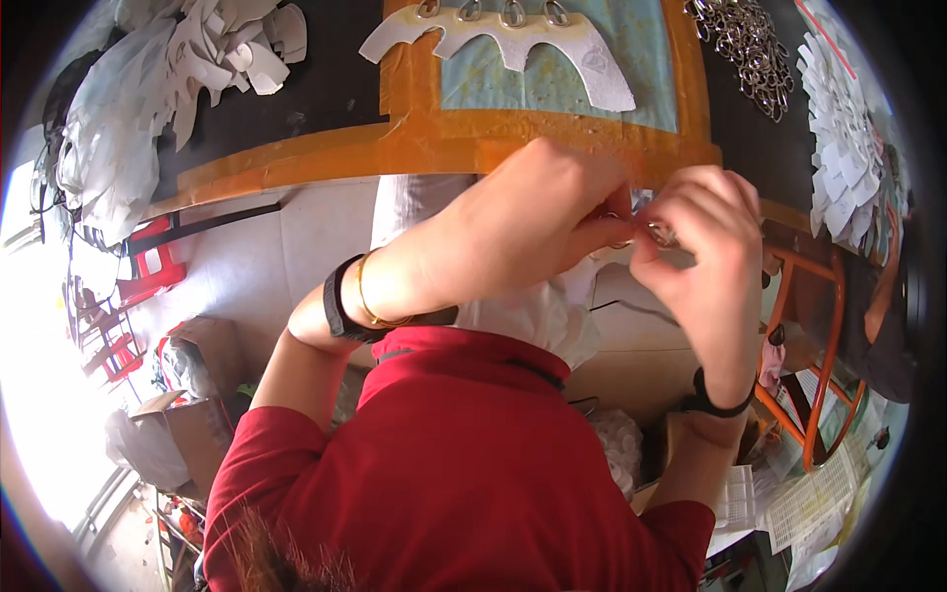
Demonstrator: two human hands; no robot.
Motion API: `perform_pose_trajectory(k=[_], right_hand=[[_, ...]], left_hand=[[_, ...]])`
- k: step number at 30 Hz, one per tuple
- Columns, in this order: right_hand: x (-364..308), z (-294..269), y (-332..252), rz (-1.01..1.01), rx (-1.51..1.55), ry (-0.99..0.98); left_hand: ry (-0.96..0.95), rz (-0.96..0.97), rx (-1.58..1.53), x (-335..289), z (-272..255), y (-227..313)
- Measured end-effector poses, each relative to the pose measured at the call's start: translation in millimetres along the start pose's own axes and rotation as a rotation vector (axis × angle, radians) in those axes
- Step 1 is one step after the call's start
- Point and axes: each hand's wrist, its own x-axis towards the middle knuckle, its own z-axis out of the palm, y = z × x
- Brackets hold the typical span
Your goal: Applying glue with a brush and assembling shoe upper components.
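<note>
My left hand (523,227) and my right hand (705,242) meet in front of the table's orange edge (434,138). Their fingertips pinch a small metal ring (659,234) together with a white fabric piece (552,306) that hangs down below them. Most of the ring is hidden by my fingers. On the table beyond lies a white cut piece (513,39) with several metal rings fixed along its top edge, resting on a pale blue mat (552,79).
A heap of loose metal rings (745,44) lies at the back right. Stacks of white cut pieces sit at the left (187,59) and right (838,118). An orange stool (819,345) stands right; red stools (148,266) and cardboard boxes (192,414) left.
</note>
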Motion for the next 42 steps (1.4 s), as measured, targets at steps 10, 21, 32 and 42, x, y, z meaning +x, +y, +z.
perform_pose_trajectory(k=[10, 21, 32, 42], right_hand=[[14.4, -31.5, -0.7, 0.043, 0.523, 0.524], [10.9, 35.0, -3.8, 0.128, -0.029, 0.581], [9.1, 35.5, 8.9, 0.081, 0.228, 0.493], [12.8, 38.5, -1.1, 0.331, 0.408, 0.437]], left_hand=[[-0.089, -0.234, -0.694, 13.8, 10.0, -18.9], [0.509, -0.15, -1.347, 19.2, 40.3, -10.9], [0.46, -0.131, -1.09, 14.6, 30.1, -10.9], [0.475, -0.077, -0.632, 17.3, 23.9, -18.3]])
